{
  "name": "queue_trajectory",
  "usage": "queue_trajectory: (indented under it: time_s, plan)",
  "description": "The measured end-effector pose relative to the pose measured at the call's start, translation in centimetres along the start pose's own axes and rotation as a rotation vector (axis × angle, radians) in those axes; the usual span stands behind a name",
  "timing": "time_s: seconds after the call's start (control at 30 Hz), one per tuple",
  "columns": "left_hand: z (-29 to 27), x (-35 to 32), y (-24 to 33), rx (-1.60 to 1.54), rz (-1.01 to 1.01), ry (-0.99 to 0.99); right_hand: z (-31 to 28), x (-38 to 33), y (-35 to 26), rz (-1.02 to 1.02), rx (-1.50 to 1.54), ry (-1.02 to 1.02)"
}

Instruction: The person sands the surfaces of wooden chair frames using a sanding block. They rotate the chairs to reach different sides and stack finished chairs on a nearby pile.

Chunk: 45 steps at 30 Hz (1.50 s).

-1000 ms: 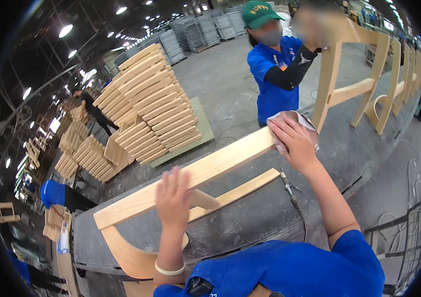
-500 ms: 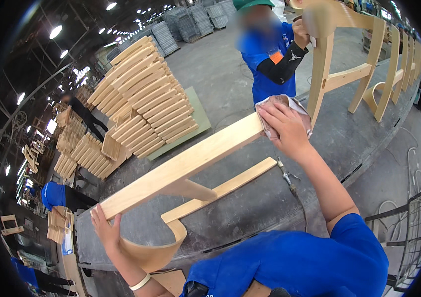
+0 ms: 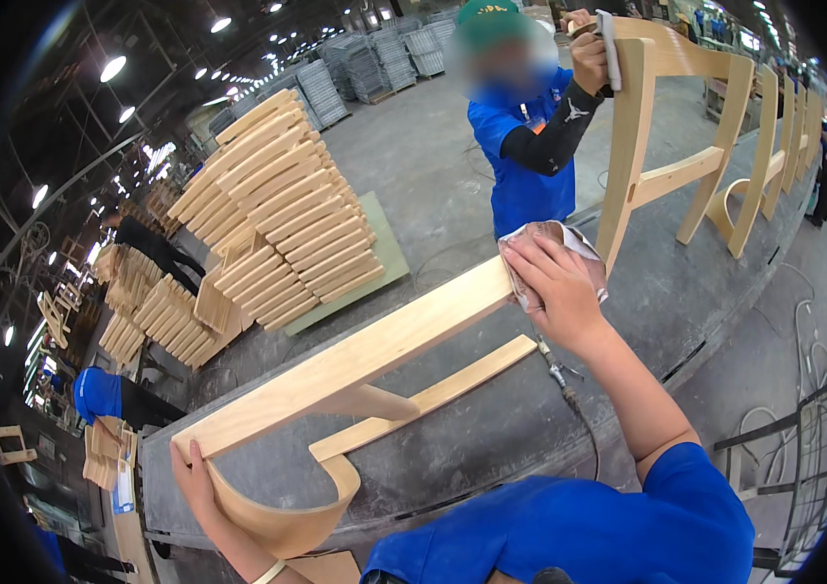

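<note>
A pale wooden chair frame (image 3: 365, 362) lies on its side on the dark worktable, its long leg running from lower left to upper right. Its curved plywood end (image 3: 282, 526) bends round near my left forearm. My left hand (image 3: 197, 487) holds the leg's left end, fingers and thumb against the corner. At the opposite end, my right hand (image 3: 559, 289) presses a brownish, white-edged sheet of sandpaper (image 3: 586, 255) over the wood. The sheet wraps round that end and hides it. The palm is out of sight.
A co-worker (image 3: 530, 146) across the table rubs an upright chair frame (image 3: 632, 146) with a pad. More frames stand behind it on the worktable (image 3: 452, 443). An air hose with a nozzle (image 3: 557, 370) lies near my right arm. Stacked wooden parts (image 3: 287, 214) stand beyond; a wire rack (image 3: 803, 457) is at right.
My left hand has slid lower around the frame's left end. My right hand stays at the other end with the sandpaper. The co-worker's hand and pad have shifted, and the view has tilted slightly.
</note>
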<state>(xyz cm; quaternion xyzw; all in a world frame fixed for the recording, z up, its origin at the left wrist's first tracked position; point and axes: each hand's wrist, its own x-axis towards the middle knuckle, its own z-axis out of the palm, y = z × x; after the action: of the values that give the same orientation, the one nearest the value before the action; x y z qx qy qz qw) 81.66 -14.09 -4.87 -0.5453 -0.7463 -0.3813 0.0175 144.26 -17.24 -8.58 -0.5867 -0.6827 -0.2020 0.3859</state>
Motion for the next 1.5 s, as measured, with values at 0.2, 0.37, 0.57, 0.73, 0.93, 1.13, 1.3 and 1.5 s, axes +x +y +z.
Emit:
queue_trajectory:
  time_s: [0.2, 0.37, 0.57, 0.73, 0.93, 1.13, 1.3, 1.5]
  plan:
    - [0.0, -0.7, 1.1, 0.004, -0.008, 0.044, -0.2, 0.1, -0.3, -0.004, -0.01, 0.013]
    - [-0.7, -0.8, 0.2, -0.161, 0.046, -0.066, -0.4, 0.2, -0.7, 0.001, -0.012, 0.004]
    - [-1.1, -0.6, -1.4, -0.204, 0.073, -0.137, -0.3, 0.3, -0.8, -0.01, -0.037, -0.011]
    - [-1.1, -0.3, -2.4, -0.307, 0.056, -0.143, -0.4, 0.0, -0.8, -0.016, -0.037, -0.016]
    - [-3.0, 0.8, -4.9, -0.501, -0.047, -0.236, -0.9, -0.3, -1.3, -0.019, -0.033, -0.033]
    - [-3.6, 1.3, -6.6, -0.302, 0.13, -0.181, -1.2, -0.5, -1.4, -0.033, -0.049, -0.018]
    - [-3.7, 0.6, -5.1, -0.243, 0.106, -0.149, -0.6, -0.3, -1.5, -0.041, -0.059, -0.027]
    - [-3.3, 0.1, -3.5, -0.144, 0.103, -0.149, -1.9, 1.4, -2.2, -0.092, -0.119, -0.098]
